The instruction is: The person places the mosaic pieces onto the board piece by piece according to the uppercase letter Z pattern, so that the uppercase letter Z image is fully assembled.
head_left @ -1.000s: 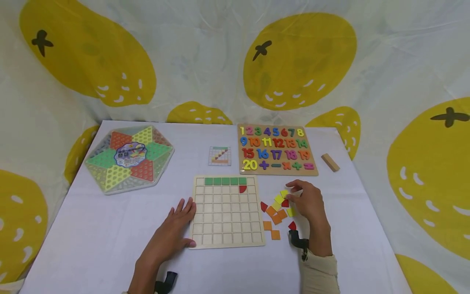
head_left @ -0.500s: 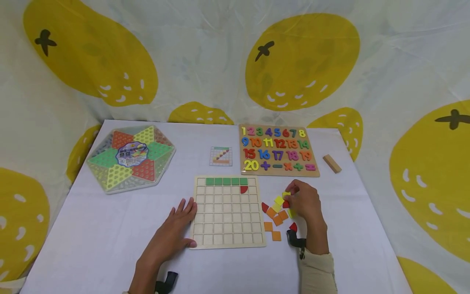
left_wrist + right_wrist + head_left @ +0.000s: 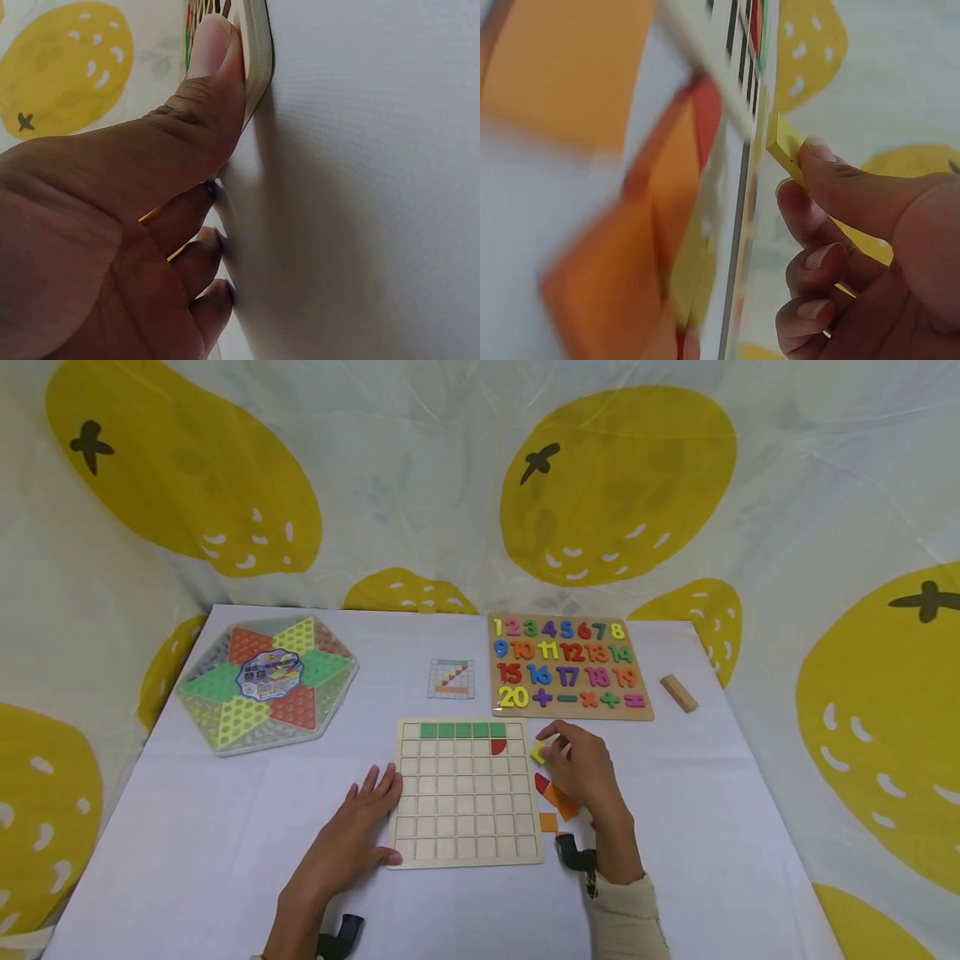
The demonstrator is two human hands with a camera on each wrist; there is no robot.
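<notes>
A wooden grid board (image 3: pixel 454 807) lies in the middle of the white table in the head view. Along its top row sits a line of green square tiles (image 3: pixel 462 731), with one red quarter-round tile (image 3: pixel 498 747) below the right end. My left hand (image 3: pixel 357 823) rests at the board's left edge, fingers extended and thumb on the near corner. Between thumb and index finger, my right hand (image 3: pixel 583 770) pinches a yellow square tile (image 3: pixel 783 144), just off the board's right edge. Orange tiles (image 3: pixel 548 822) and a red tile (image 3: pixel 542 783) lie beneath that hand, which hides other loose pieces.
Behind the board is a small pattern card (image 3: pixel 451 679). A number puzzle board (image 3: pixel 572 666) stands to its right, with a wooden block (image 3: pixel 678 693) beyond. At the far left lies a hexagonal Chinese checkers set (image 3: pixel 268 685).
My right hand takes the yellow tile from the loose pile and moves left with it toward the board's right edge. My left hand stays in place.
</notes>
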